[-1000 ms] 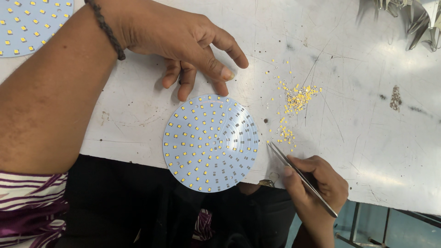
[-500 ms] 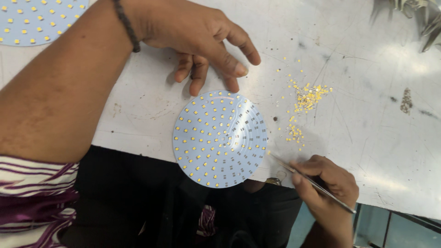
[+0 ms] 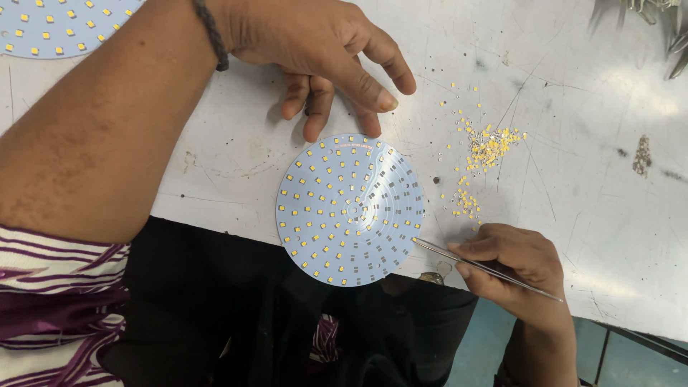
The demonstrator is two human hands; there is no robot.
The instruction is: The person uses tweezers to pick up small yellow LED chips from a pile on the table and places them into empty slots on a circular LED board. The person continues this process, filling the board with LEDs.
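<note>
Head cam only, looking straight down. No trays or bins showing, so the tiny yellow chips (image 3: 487, 147) are just lying loose in a little scatter on the white bench (image 3: 588, 186), right of the disc and well apart from it.

The disc (image 3: 350, 209) is a round pale-blue board, lying flat at the bench's near edge and hanging over it a bit. Most of its pads are already carrying small yellow chips in rings, but a patch on the right side is showing bare grey pads.

The right hand (image 3: 512, 265) is pinching a pair of thin metal tweezers (image 3: 480, 265), and the tip is sitting right at the disc's right rim. The left hand (image 3: 322, 50) is resting loose on the bench just above the disc, fingers spread and grasping nothing, with one fingertip about touching the top rim. There's a dark band on that wrist.

A second disc (image 3: 57, 25) is poking in at the top left corner.
</note>
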